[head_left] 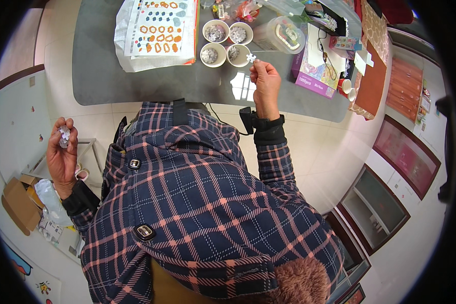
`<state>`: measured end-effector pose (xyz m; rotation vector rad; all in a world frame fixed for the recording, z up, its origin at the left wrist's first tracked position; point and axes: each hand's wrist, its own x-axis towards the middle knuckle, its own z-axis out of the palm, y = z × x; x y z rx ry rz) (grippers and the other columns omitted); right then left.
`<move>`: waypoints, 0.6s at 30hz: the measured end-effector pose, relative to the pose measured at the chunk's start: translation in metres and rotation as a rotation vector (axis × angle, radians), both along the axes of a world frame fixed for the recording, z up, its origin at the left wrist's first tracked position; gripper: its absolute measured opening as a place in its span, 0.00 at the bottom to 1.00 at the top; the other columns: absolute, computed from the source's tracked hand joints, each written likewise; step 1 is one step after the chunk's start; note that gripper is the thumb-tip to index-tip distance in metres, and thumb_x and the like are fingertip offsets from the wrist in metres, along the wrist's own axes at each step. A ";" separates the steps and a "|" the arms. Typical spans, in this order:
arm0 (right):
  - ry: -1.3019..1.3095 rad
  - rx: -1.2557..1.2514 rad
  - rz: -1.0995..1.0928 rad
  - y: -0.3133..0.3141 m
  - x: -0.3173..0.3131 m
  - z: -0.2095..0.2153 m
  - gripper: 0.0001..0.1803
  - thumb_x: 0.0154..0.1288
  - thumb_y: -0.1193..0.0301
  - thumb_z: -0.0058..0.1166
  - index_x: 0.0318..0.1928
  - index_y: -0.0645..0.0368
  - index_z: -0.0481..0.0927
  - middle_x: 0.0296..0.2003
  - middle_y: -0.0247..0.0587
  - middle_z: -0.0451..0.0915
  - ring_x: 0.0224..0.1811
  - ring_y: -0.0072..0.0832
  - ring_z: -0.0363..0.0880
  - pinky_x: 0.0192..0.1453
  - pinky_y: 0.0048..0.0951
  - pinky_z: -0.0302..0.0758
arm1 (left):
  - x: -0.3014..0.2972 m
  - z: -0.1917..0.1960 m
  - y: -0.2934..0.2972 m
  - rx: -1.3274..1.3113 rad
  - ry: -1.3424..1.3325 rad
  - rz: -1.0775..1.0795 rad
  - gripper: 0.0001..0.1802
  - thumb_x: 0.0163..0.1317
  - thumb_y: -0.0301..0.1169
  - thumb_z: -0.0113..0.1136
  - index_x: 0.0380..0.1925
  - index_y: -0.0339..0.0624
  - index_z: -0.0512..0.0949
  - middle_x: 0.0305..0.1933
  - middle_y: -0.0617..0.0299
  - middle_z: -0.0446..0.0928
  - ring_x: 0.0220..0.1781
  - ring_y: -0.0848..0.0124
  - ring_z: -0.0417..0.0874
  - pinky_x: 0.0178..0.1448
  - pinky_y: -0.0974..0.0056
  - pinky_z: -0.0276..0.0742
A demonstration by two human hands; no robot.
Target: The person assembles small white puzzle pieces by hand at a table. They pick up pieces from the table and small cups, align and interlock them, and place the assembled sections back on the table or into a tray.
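My right hand (265,81) is raised over the dark table (101,76) and pinches one small white puzzle piece (251,58) between thumb and fingertips, just right of the four white bowls (227,42) holding sorted pieces. My left hand (62,152) is off to the left of my body, away from the table, cupped around a small heap of pale puzzle pieces (64,136). A dark watch sits on my right wrist. My plaid jacket fills the lower middle of the view.
A printed sheet with orange and dark shapes (157,25) lies on white bags at the table's far left. A clear round tub (287,34), a purple puzzle box (316,63) and small clutter sit to the right. A cardboard box (19,205) stands on the floor.
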<state>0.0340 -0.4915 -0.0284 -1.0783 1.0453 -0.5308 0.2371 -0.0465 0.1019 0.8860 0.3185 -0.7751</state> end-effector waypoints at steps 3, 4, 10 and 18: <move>0.015 0.006 -0.006 0.000 -0.001 -0.002 0.06 0.62 0.72 0.59 0.31 0.61 0.77 0.23 0.34 0.78 0.20 0.16 0.69 0.25 0.16 0.66 | -0.001 0.001 0.000 0.025 0.014 0.023 0.16 0.66 0.24 0.49 0.53 0.29 0.65 0.48 0.49 0.66 0.40 0.67 0.73 0.38 0.73 0.78; 0.015 0.010 -0.010 0.000 -0.002 -0.003 0.06 0.63 0.72 0.59 0.31 0.61 0.77 0.22 0.34 0.78 0.20 0.16 0.69 0.24 0.16 0.66 | -0.001 0.001 0.000 0.018 0.009 0.016 0.16 0.66 0.24 0.49 0.53 0.29 0.64 0.48 0.49 0.66 0.40 0.67 0.73 0.39 0.73 0.78; 0.025 0.022 -0.034 0.002 -0.003 -0.004 0.07 0.63 0.72 0.59 0.30 0.61 0.77 0.22 0.34 0.78 0.19 0.17 0.69 0.24 0.16 0.65 | 0.001 0.004 -0.003 0.000 -0.004 -0.001 0.16 0.67 0.24 0.49 0.53 0.29 0.65 0.49 0.49 0.67 0.41 0.66 0.73 0.39 0.73 0.78; 0.023 0.012 -0.067 0.004 -0.006 -0.007 0.08 0.63 0.71 0.59 0.28 0.59 0.77 0.22 0.32 0.77 0.19 0.15 0.67 0.23 0.17 0.63 | 0.005 0.002 -0.006 0.015 -0.017 -0.031 0.17 0.66 0.24 0.50 0.53 0.29 0.66 0.49 0.50 0.67 0.42 0.66 0.76 0.39 0.74 0.79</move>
